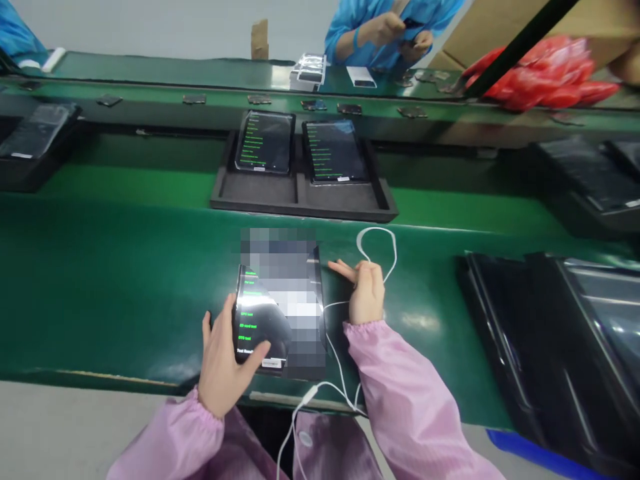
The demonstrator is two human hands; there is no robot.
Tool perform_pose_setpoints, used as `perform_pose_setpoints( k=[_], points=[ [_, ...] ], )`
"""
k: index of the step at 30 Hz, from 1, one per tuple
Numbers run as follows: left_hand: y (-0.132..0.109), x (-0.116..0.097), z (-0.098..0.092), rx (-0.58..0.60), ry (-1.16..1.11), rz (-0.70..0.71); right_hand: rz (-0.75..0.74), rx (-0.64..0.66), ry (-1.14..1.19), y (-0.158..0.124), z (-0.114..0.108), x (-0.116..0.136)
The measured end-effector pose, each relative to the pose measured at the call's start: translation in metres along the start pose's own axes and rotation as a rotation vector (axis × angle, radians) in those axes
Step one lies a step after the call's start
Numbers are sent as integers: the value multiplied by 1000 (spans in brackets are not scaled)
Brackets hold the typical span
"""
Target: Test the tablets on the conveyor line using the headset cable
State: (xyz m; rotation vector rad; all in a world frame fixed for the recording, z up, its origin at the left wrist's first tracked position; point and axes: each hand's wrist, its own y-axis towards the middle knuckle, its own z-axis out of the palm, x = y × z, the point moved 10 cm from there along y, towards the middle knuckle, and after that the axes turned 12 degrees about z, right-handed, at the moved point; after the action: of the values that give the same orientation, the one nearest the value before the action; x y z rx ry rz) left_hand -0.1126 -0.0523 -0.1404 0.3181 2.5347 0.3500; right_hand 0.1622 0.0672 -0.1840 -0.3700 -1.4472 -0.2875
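Note:
A black tablet lies in front of me, its lit screen showing a column of green text lines. Much of its upper and right part is blurred into blocks. My left hand grips its lower left side, the thumb on the front and the fingers along the left edge. Just right of the tablet, my right hand is closed on a white cable, with one or two fingers stretched toward the tablet. The cable loops out above this hand, and strands run down to the table edge. What the right fingertips pinch is hidden.
Beyond the green table, a black divided tray holds two lit tablets. Stacked black trays stand at right. Across the bench are a co-worker's hands, red plastic bags and several small dark parts.

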Motion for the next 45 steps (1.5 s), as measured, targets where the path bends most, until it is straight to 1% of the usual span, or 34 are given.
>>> perform_pose_setpoints(
  k=[3, 6, 8, 11, 15, 17, 19, 21, 25, 29, 36, 40, 45],
  points=[
    [20, 6, 2, 9, -45, 8, 54, 13, 10, -4, 4, -6],
    [36, 13, 10, 56, -129, -42, 79, 34, 30, -4, 8, -7],
    [42, 15, 13, 78, -163, -61, 99, 55, 44, -3, 10, -8],
    [45, 15, 12, 84, -179, -67, 136, 101, 62, -3, 13, -11],
    [44, 19, 11, 110, -214, -85, 134, 132, 80, -5, 14, -10],
    [43, 20, 12, 140, -227, -85, 124, 108, 123, -6, 11, -8],
    [41, 20, 12, 145, -214, -87, 131, 81, 178, -10, 7, -8],
    [38, 21, 10, 111, -182, -96, 166, 73, 208, -17, 6, -11],
    [26, 17, 3, 14, -160, -110, 252, 116, 220, -39, 9, -16],
    [14, 11, 0, -14, -211, -107, 290, 138, 289, -55, 8, -18],
    [-3, 19, 2, -53, -406, -240, 293, 160, 304, -55, 0, -27],
    [-6, 19, 3, -70, -387, -253, 314, 162, 298, -55, -2, -34],
    [-7, 19, 5, -38, -337, -253, 307, 156, 282, -56, -1, -33]
  ],
)
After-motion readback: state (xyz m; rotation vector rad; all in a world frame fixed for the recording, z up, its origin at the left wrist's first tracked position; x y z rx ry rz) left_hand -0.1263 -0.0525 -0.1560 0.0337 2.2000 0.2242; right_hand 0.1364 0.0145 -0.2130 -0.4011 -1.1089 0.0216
